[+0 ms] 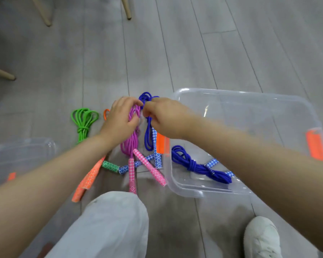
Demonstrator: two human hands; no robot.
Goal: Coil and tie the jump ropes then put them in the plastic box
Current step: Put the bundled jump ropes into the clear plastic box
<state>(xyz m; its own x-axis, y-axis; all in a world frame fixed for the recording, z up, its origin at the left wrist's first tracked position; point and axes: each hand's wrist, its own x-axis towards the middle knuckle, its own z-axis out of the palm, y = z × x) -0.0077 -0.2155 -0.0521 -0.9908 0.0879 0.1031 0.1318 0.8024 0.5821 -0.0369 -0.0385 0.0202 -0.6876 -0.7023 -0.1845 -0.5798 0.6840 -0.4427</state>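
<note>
My left hand grips the coiled pink jump rope near its top loops; its two pink patterned handles lie on the floor below. My right hand pinches the pink loops beside the left hand, over a loose blue jump rope on the floor. A tied blue jump rope lies inside the clear plastic box at the right. A coiled green jump rope lies on the floor to the left, and an orange rope's handles show under my left forearm.
The box's clear lid lies at the left edge. Orange latches sit on the box's sides. My knee and white shoe fill the foreground. Wooden chair legs stand on the grey plank floor at the back left.
</note>
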